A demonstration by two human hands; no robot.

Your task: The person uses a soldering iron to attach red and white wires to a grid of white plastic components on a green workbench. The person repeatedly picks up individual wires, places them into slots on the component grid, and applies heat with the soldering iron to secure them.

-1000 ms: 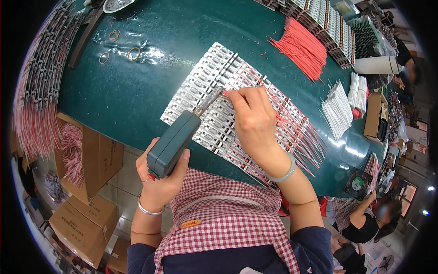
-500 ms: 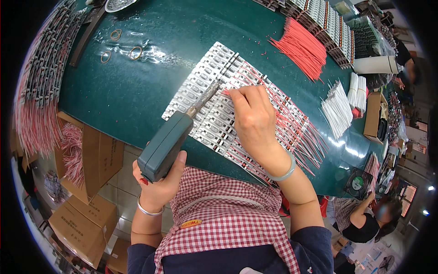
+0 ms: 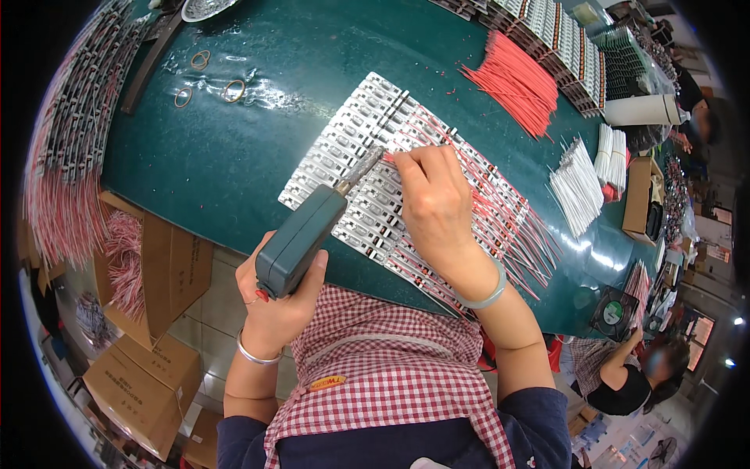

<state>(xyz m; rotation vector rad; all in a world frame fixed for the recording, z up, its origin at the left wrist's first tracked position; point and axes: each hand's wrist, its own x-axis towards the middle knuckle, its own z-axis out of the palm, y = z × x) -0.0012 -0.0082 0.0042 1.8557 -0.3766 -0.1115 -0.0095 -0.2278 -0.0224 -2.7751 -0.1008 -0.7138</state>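
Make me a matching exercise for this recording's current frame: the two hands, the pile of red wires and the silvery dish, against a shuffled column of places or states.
Column one
1. left hand
2. right hand
3. pile of red wires
4. silvery dish

Column two
A. partly cut off by the top edge of the view, left of centre
B. wrapped around the dark green tool
C. lying beside the stack of boards, upper right
D. fingers at a red wire over the white boards

Pairs: 1-B, 2-D, 3-C, 4-A
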